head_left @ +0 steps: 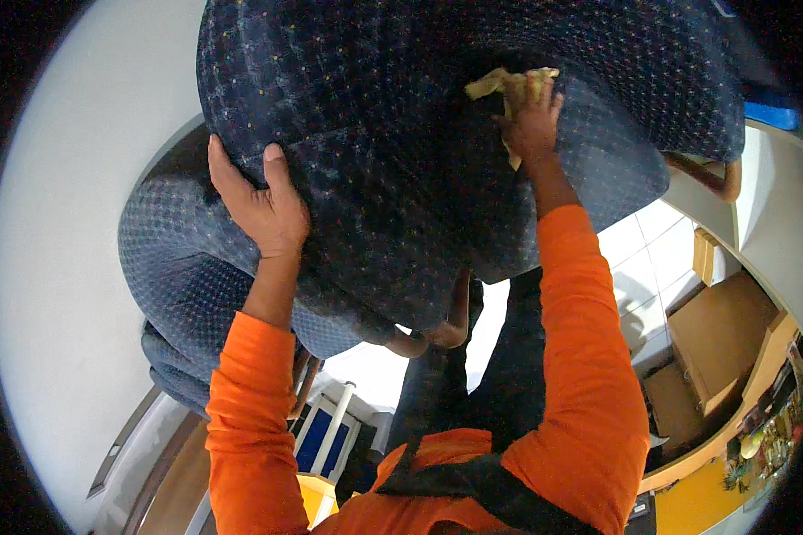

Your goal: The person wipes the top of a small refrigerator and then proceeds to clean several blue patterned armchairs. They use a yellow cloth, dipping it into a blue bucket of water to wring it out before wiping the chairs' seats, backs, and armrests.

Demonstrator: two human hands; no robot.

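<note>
A dark blue upholstered armchair (375, 205) with a small dotted pattern fills the middle and top of the head view. My right hand (533, 125) presses a yellow cloth (488, 85) against the upholstery, in the fold near the paler seat surface (598, 169). Cloth edges stick out past the fingers and below the palm. On the left, my left hand (263, 201) lies on the chair's padded side, thumb and fingers apart, with no loose thing in it. Its lower fingers are partly hidden.
A similar patterned seat (196, 241) stands against the white wall (71, 205) at left. Brown curved chair legs (455, 316) show below. White floor tiles (656, 236) and cardboard boxes (723, 330) lie at right. A blue item (772, 116) is at far right.
</note>
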